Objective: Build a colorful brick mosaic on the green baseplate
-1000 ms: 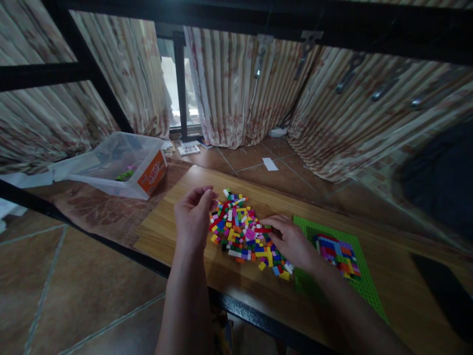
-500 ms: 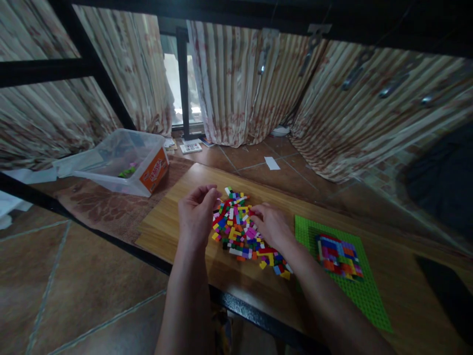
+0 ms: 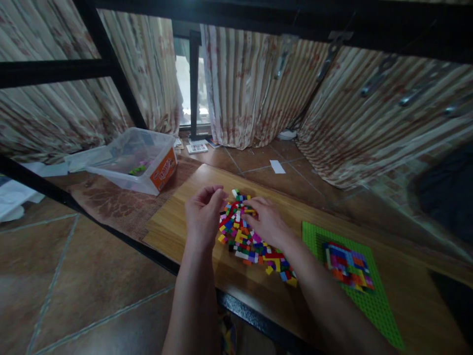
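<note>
A heap of small colourful toy bricks lies spread on the wooden tabletop. My left hand is at the heap's left edge, its thumb and fingertips pressed together; whatever is between them, if anything, is too small to make out. Over the heap's upper right side, my right hand reaches down with thumb and forefinger apart, close to the bricks. To the right, a green baseplate carries a low block of many-coloured bricks built onto it.
A clear plastic bin with an orange label and a few green and pink pieces stands at the left on a brown mat. A dark flat object lies at the table's right end. Black metal bars frame the table.
My right hand has shifted toward the far side of the heap and its thumb and forefinger have spread. The left hand keeps its pinch. The whole view has swung slightly left.
</note>
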The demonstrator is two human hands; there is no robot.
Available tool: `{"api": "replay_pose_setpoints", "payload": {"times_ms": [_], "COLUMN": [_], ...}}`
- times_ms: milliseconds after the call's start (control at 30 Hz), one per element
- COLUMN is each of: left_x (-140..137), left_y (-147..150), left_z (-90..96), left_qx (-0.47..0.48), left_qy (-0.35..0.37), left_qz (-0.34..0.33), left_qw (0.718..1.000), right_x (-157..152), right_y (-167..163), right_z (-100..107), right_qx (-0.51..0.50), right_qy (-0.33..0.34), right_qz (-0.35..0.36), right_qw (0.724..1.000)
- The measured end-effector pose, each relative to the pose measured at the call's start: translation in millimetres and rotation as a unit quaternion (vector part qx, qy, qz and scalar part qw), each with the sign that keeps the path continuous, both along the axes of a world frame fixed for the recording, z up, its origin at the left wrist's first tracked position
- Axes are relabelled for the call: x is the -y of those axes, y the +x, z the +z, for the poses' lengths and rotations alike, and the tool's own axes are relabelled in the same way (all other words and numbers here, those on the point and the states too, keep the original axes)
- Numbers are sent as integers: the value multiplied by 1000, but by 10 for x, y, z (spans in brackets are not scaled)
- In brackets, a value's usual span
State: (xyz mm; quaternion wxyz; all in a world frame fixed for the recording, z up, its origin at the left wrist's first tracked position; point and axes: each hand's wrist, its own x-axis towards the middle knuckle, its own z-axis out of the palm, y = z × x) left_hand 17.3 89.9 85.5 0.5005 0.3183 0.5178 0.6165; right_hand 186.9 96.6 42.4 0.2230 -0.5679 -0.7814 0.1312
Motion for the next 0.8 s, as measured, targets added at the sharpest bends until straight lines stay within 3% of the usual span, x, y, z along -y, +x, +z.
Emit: {"api": "replay_pose_setpoints", "payload": {"times_ms": [167,367,533,700,800], "left_x": [-11,-12,-2,-27,-36], "left_y": [-77,-62,-63,-75,-67], "left_z": [-10,-23,-23,-51,-52], "left_qx": [-21,10,20,16,20], "left_qy": [16,7,10,16,14], "left_qz": [14,-3,3,7,9], "left_qw": [1000,1000,1000,1000,1000], "right_x": [91,343,345,166,71], "right_y": [10,335,481,181,-111], "right_z": [-114,-44,29,68,11], "right_qx": [21,28,43,29,26], "right_qy": [-5,-26,-58,-30,-4], "right_qz": [38,38,1,-35,-9], "right_qw": [999,999,997,999,1000]}}
